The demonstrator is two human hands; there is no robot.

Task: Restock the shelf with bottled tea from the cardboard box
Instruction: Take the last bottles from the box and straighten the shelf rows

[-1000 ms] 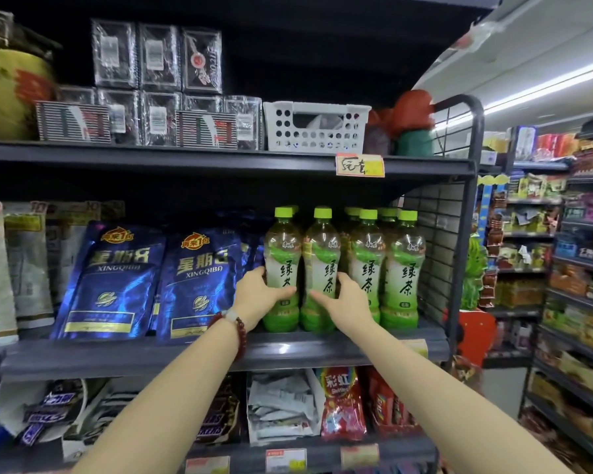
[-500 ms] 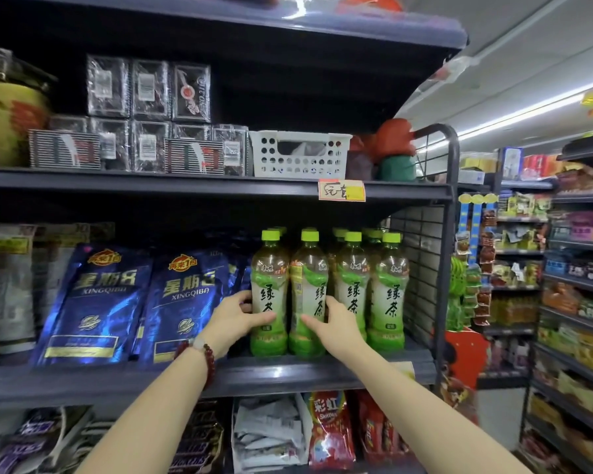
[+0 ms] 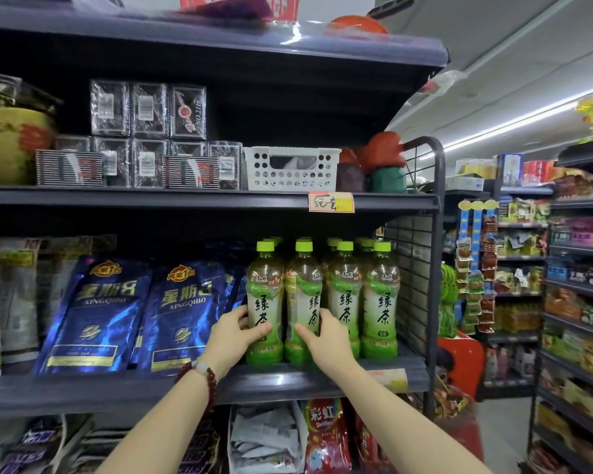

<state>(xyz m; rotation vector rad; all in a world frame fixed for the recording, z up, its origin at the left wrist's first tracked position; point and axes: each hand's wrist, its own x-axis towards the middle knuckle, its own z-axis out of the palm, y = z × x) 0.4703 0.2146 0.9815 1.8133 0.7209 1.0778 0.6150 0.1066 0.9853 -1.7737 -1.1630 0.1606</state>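
Tea bottles have lime-green caps and green-and-white labels, amber tea inside. Left of them, shiny blue bags with gold trim. My bracelet's dark red beads.

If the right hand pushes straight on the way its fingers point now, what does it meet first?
The right hand already touches the second front bottle; going on, it would likely push that into the bottles behind, though depth is unclear.

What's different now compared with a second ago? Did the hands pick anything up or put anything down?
Very little. The view tilted upward, so the shelves sit lower in the picture. The left hand still grips the leftmost front tea bottle and the right hand still grips the bottle beside it; nothing was picked up or let go. Both bottles stay upright on the shelf, and the blue packets are unmoved.
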